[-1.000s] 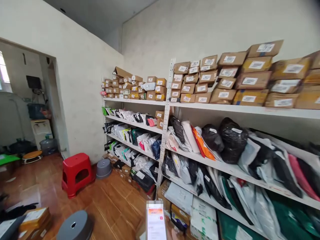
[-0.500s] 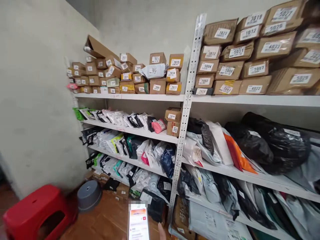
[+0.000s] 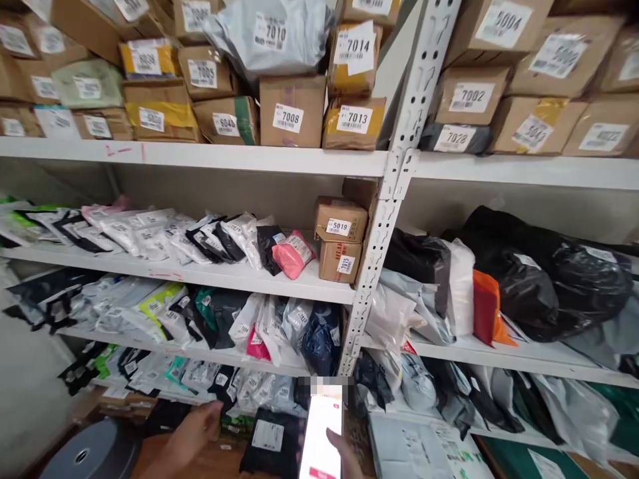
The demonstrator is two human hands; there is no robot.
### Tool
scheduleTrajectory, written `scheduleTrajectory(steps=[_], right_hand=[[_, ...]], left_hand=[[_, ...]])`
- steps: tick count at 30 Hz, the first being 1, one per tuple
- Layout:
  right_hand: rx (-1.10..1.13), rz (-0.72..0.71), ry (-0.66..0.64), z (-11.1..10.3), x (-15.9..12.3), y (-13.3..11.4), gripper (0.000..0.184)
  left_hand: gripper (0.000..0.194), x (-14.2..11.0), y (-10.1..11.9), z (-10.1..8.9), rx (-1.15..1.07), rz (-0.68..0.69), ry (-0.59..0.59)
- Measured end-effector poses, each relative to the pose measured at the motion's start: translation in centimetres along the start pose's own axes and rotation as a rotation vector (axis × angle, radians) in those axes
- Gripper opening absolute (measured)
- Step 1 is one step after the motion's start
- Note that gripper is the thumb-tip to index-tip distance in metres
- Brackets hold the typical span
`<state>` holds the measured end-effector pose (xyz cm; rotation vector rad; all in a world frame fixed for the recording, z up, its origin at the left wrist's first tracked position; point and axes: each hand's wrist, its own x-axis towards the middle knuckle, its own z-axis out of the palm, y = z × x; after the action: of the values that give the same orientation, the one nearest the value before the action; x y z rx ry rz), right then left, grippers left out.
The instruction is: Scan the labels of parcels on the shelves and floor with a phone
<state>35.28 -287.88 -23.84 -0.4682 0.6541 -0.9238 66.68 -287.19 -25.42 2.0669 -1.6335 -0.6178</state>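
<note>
My right hand [image 3: 347, 455] is wrapped round a smartphone [image 3: 319, 436] at the bottom centre, its thumb lying over the lit screen. The screen is mostly white, with a red patch at its lower edge. To the left, my left hand [image 3: 197, 426] reaches forward, holding nothing I can see; motion smears its fingers. It is nearest to the low shelf of bagged parcels and a black parcel bag [image 3: 268, 436] with a white label. Above that, white mailer bags [image 3: 259, 389] lie in a row.
White metal shelves [image 3: 279, 287] meet at a perforated upright post [image 3: 382, 226]. Labelled cardboard boxes [image 3: 292, 110] fill the upper shelf. Large black bags [image 3: 574, 279] sit at right. A grey round stool or tub [image 3: 94, 452] stands on the floor at lower left.
My view has come closer to the shelves. The phone now appears further right, with my thumb over its screen. My left hand has come into view; the red stool has left it.
</note>
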Motion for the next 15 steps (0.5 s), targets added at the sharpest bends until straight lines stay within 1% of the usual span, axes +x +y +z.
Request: scheduleTrajectory(steps=[2,3,4,6,7,9,11,12,13,15], right_hand=[[0.019,-0.060,0.045,1.7,4.4,-2.6,0.048],[0.011,-0.112,0.052,2.8,6.9,-3.8,0.049],[0.015,-0.133,0.058,4.0,9.5,-4.9,0.048],[0.034,-0.165,0.074,6.2,14.7,-6.5,0.044],[0.040,-0.173,0.083,7.1,17.2,-7.0,0.040],[0.059,-0.190,0.115,8.2,21.3,-7.4,0.025],[0.081,-0.192,0.152,8.1,23.9,-7.5,0.007],[0.098,-0.202,0.175,7.7,24.7,-7.4,0.004],[0.116,-0.218,0.201,7.2,25.0,-7.4,0.005],[0.152,-0.263,0.246,6.0,25.0,-7.2,0.006]], left_hand=[[0.024,5.4,3.6,0.7,0.044,0.106,-0.048],[0.030,7.9,5.5,1.0,0.066,0.158,-0.056],[0.032,10.2,7.4,1.3,0.080,0.209,-0.046],[0.034,13.9,10.6,1.7,0.122,0.261,-0.006],[0.032,15.4,11.8,1.9,0.145,0.267,0.012],[0.029,17.7,13.4,2.0,0.201,0.247,0.053],[0.029,19.4,13.8,1.9,0.255,0.222,0.095],[0.030,20.2,13.8,1.8,0.279,0.220,0.112],[0.031,21.0,13.8,1.7,0.301,0.227,0.119],[0.032,22.8,13.8,1.4,0.339,0.263,0.102]])
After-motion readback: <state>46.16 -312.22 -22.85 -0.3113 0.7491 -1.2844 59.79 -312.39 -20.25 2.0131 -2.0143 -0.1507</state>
